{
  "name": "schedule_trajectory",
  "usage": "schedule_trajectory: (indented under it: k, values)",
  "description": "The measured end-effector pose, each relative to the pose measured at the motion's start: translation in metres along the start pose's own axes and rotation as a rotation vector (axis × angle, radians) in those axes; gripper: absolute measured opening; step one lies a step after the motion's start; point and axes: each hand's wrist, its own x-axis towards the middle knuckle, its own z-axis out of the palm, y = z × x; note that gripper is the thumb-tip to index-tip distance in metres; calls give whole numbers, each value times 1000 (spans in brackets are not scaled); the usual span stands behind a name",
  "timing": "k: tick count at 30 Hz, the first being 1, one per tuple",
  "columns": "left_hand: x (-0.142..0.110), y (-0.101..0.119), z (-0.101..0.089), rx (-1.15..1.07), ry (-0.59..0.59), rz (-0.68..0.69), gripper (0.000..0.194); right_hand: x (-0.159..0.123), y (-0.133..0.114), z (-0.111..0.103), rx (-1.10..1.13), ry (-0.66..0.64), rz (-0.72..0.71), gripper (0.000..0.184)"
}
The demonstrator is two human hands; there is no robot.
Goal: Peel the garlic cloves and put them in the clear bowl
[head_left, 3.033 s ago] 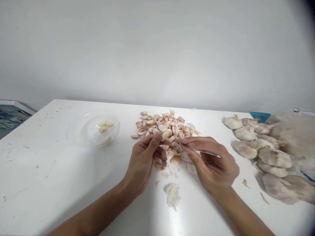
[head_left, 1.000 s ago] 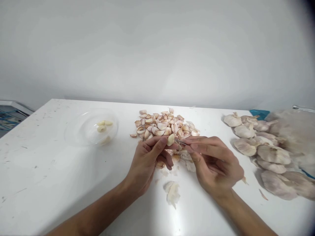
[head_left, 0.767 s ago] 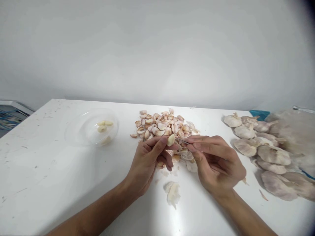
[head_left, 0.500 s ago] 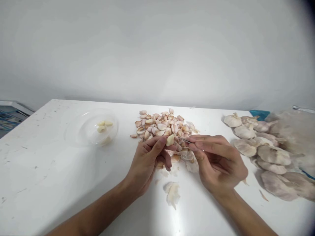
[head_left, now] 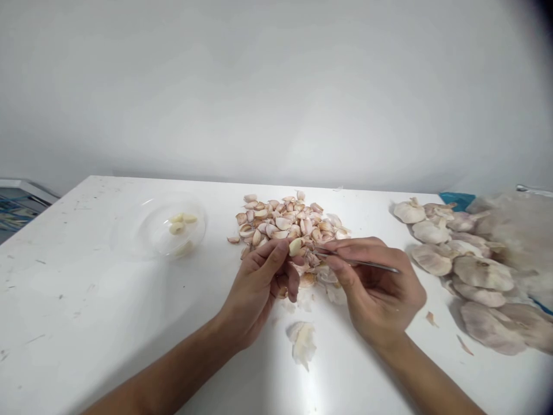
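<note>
My left hand [head_left: 259, 288] pinches a pale peeled garlic clove [head_left: 295, 246] between thumb and fingertips, just above the near edge of a heap of unpeeled cloves [head_left: 287, 222]. My right hand [head_left: 375, 285] is closed on a thin metal tool [head_left: 363, 263], maybe tweezers, whose tip points left toward the clove. Both hands hover over the white table [head_left: 86, 300], a few centimetres apart.
A clear plastic bowl [head_left: 142, 242] at the left holds a few peeled cloves [head_left: 179, 222]. Several whole garlic bulbs [head_left: 458, 259] lie at the right beside a mesh bag [head_left: 518, 230]. Loose skins [head_left: 302, 340] lie near the front between my arms.
The tool's tip has drawn slightly away from the clove and its shaft now shows across my right hand. My left hand keeps the clove in nearly the same place.
</note>
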Motion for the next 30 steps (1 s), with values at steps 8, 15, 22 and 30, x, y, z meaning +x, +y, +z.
schedule_trajectory:
  k: [8, 15, 22, 30]
  values:
    - [-1, 0, 4, -18, -8, -1, 29, 2, -1, 1, 50, -12, -8, 37]
    - [-1, 0, 3, -24, -15, 4, 28, 2, -1, 1, 28, 2, -25, 35]
    - [-1, 0, 3, -27, -27, 10, 25, 1, 0, 2, 8, 28, -53, 37]
    - [-1, 0, 4, -35, -47, 14, 22, 2, -1, 1, 21, 29, -31, 38]
